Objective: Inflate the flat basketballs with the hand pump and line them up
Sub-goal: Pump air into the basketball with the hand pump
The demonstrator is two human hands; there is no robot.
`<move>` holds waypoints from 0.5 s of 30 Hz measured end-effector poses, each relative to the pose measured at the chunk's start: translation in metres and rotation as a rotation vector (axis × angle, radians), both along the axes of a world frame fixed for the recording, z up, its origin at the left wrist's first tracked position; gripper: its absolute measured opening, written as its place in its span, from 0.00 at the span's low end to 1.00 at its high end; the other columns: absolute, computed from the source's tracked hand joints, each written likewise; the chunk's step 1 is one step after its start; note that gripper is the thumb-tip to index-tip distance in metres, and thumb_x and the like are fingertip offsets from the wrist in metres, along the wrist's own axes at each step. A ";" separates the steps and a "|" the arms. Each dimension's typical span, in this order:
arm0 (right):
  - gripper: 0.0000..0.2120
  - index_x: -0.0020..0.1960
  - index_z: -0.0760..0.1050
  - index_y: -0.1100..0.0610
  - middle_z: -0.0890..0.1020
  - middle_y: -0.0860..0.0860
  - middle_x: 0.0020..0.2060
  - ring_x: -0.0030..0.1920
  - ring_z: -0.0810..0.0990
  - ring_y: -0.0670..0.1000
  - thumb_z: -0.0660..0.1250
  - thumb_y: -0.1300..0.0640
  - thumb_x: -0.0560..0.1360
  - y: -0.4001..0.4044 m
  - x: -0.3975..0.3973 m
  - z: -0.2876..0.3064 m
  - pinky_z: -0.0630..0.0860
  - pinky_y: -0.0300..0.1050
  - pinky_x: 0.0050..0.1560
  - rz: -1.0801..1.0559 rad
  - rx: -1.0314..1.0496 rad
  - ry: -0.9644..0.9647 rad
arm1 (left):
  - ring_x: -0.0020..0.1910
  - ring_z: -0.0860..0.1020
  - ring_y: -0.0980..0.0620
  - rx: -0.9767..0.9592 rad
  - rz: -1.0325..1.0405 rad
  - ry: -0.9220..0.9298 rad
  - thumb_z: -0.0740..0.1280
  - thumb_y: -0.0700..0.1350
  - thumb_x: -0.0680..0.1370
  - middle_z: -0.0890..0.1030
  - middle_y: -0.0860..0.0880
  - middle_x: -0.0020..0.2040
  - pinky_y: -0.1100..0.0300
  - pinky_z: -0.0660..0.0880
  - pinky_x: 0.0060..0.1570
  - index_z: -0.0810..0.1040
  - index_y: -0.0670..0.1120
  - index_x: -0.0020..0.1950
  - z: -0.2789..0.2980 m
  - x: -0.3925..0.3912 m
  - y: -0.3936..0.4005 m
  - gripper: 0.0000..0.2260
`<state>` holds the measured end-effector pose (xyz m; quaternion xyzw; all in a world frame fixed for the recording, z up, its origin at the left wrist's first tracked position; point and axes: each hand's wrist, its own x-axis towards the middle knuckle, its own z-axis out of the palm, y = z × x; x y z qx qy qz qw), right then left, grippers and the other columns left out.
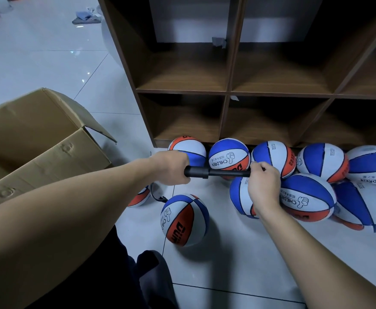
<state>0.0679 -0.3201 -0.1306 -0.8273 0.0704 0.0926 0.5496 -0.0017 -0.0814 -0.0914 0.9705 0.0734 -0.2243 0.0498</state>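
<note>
A black hand pump [207, 172] is held level above the floor. My left hand [169, 168] grips its thicker barrel end, and my right hand [264, 186] grips the handle end. A thin black hose [157, 197] drops from the barrel to a ball [141, 196] mostly hidden under my left forearm. Several blue, white and orange basketballs [229, 157] sit in a row against the shelf base. One ball [183, 220] lies alone in front. On the right, one ball [365, 207] looks creased and soft.
A brown wooden cubby shelf [228, 92] with open compartments stands behind the balls. An open cardboard box [37, 139] sits on the white tiled floor at my left. My dark trouser leg [124, 275] fills the lower middle. Cloths [86, 17] lie far back.
</note>
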 end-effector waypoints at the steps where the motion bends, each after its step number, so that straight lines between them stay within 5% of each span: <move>1: 0.17 0.33 0.61 0.55 0.63 0.46 0.24 0.33 0.61 0.54 0.62 0.57 0.79 0.004 -0.004 0.001 0.59 0.50 0.36 -0.028 -0.016 -0.009 | 0.32 0.73 0.48 -0.002 -0.004 -0.007 0.68 0.52 0.77 0.76 0.49 0.33 0.56 0.70 0.33 0.74 0.48 0.38 0.000 0.000 -0.002 0.12; 15: 0.17 0.34 0.65 0.56 0.71 0.52 0.29 0.33 0.67 0.54 0.60 0.58 0.81 0.034 -0.036 0.004 0.65 0.52 0.36 -0.032 0.030 -0.026 | 0.31 0.73 0.51 -0.017 -0.059 -0.033 0.68 0.51 0.79 0.76 0.51 0.33 0.58 0.70 0.32 0.73 0.51 0.38 0.003 -0.004 -0.018 0.11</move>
